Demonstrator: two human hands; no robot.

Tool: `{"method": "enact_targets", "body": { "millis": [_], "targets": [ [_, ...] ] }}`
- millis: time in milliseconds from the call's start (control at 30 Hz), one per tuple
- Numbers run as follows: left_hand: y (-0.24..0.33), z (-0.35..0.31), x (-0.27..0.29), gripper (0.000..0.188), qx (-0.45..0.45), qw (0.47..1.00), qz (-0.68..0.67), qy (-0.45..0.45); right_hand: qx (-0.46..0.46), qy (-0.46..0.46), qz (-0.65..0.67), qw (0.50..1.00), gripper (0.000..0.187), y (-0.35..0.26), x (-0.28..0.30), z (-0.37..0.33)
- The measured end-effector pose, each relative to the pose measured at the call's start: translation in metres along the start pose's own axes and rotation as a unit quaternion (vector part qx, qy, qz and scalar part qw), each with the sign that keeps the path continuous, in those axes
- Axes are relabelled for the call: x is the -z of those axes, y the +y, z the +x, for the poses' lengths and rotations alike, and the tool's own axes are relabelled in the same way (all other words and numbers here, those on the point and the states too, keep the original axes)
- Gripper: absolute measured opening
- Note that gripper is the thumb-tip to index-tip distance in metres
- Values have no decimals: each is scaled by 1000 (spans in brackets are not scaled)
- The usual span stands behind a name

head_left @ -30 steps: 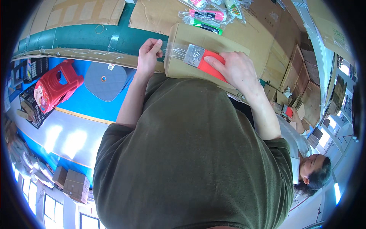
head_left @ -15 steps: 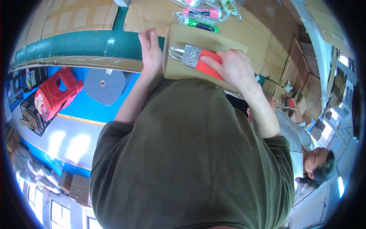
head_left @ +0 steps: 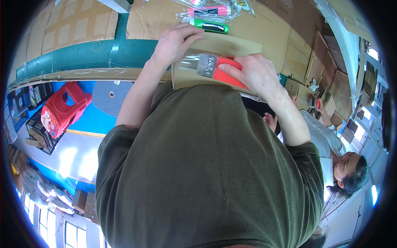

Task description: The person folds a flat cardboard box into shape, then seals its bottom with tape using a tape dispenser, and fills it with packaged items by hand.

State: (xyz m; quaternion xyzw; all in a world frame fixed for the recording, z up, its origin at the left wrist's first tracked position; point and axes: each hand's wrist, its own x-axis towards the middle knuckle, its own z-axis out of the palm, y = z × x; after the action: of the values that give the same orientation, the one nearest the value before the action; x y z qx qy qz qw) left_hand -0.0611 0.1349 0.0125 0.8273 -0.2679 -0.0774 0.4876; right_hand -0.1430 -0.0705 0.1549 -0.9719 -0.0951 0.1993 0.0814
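Observation:
A brown cardboard box (head_left: 231,46) lies on the work surface right in front of my body. My left hand (head_left: 173,43) is at its far left corner, fingers bent over the far edge and thumb on the near side. In my right hand (head_left: 260,76) is a red tape dispenser (head_left: 226,73) with a grey front end, held low over the box and pointing left. Shiny clear tape (head_left: 188,63) shows on the box just left of that grey end. My palm and fingers hide the dispenser's back part.
Beyond the box lie a green-and-black packaged item (head_left: 211,26) and a pink one (head_left: 213,10) in clear bags. At left, a red plastic stool (head_left: 66,109) stands below the table edge. A co-worker (head_left: 318,132) at the right also holds something red.
My left hand has moved right, from beside the box onto its far left corner, and its fingers have bent. The right hand still holds the dispenser, shifted slightly right and nearer.

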Motion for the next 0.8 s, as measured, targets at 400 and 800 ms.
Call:
{"method": "enact_targets", "body": {
  "millis": [400, 800],
  "targets": [
    [1, 1, -1, 17, -33, 999, 1, 32, -104, -122, -14, 987, 45, 83, 30, -36],
    [6, -3, -2, 18, -29, 999, 9, 36, -145, -119, -1, 982, 50, 177, 20, -68]
  ]
}}
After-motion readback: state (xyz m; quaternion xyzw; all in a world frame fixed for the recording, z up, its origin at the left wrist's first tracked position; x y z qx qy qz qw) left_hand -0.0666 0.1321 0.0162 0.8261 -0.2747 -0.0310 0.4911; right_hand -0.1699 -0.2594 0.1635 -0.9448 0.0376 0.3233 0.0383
